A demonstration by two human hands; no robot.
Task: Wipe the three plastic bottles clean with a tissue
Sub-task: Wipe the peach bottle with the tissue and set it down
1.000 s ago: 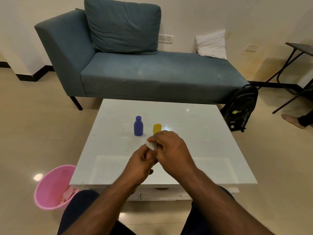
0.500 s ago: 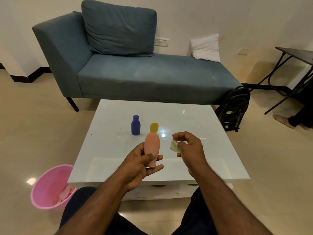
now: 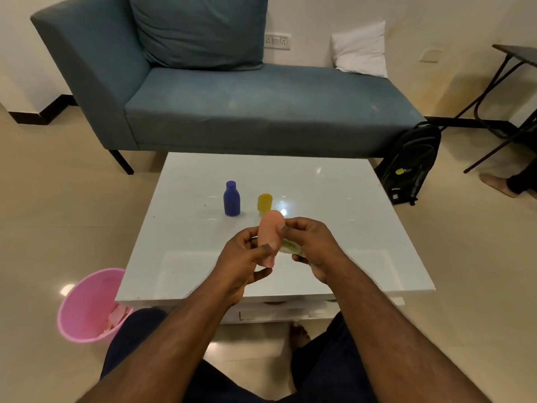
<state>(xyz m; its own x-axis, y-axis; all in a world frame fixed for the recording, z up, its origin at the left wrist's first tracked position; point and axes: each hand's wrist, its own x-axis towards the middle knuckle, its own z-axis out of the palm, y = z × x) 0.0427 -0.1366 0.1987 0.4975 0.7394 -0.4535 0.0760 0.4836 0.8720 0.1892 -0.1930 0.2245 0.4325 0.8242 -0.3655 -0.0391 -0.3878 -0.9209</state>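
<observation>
Your left hand [image 3: 247, 257] grips the peach-pink rounded plastic bottle [image 3: 269, 232] above the near half of the glossy white square table [image 3: 348, 228]; its long axis stands nearly upright, domed end away from you. Your right hand [image 3: 313, 245] pinches a pale crumpled tissue [image 3: 289, 247] against the bottle's right side. Farther on the table stand a purple plastic bottle [image 3: 231, 199] and a yellow plastic bottle [image 3: 264, 202], near each other. A pink plastic bin [image 3: 87, 306] sits left; a blue-grey sofa [image 3: 247, 106] lies beyond.
</observation>
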